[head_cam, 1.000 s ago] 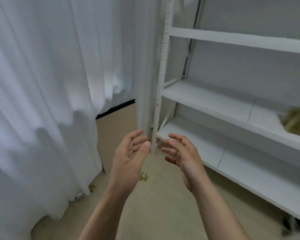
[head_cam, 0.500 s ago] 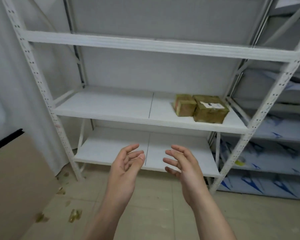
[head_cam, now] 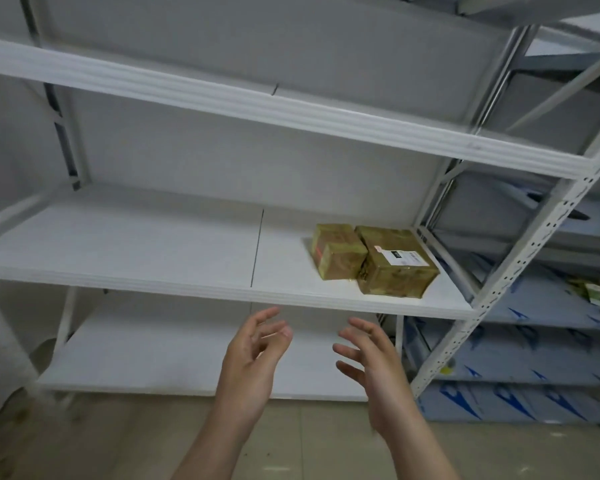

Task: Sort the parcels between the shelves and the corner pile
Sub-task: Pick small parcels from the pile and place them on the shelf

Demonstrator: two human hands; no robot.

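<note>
Two brown taped parcels sit side by side at the right end of the white middle shelf (head_cam: 153, 258). The smaller parcel (head_cam: 336, 252) is on the left. The larger parcel (head_cam: 395, 268), with a white label on top, touches it on the right. My left hand (head_cam: 253, 362) and my right hand (head_cam: 374, 365) are raised below the shelf's front edge, palms facing each other, fingers spread and relaxed. Neither hand holds anything. Both hands are below and left of the parcels.
The white rack has an upper shelf (head_cam: 257, 105) and a lower shelf (head_cam: 146, 358). A perforated upright (head_cam: 520, 271) stands at the right. Beyond it, another rack holds blue-and-white sheets (head_cam: 520, 386). Tiled floor (head_cam: 84, 441) lies below.
The view has swung right from the white curtain to the rack and moved closer to it. The two parcels have come into view. Both hands stay empty and raised.
</note>
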